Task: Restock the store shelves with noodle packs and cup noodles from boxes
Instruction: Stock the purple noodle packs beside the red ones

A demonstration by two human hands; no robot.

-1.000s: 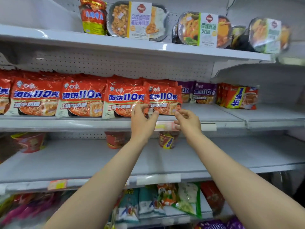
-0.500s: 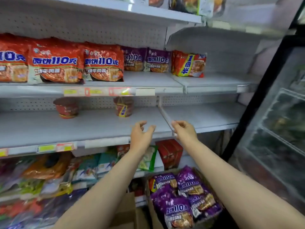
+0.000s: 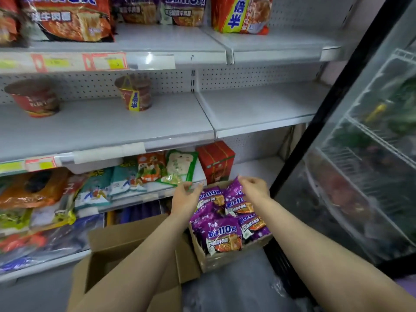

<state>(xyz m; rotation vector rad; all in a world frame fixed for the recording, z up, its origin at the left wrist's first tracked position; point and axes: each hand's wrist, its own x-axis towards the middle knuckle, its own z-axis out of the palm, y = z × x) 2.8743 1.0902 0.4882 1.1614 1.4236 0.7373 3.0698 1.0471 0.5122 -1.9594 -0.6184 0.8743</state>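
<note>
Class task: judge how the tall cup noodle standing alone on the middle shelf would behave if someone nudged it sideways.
The tall cup noodle looks narrower at its base than its rim, so it would probably tip rather than slide. It is likely light for its size. Once on its side, its round wall may let it roll along the middle shelf.

so both arms are bare all the way up to the frame edge, no sleeves showing anywhere. left hand and right hand have no gloves, and i can't spot any rings, watch or bracelet on the wrists either. nails look short and plain, though it's a bit blurry to be sure. forearms are slim and smooth, no marks i can make out.
</note>
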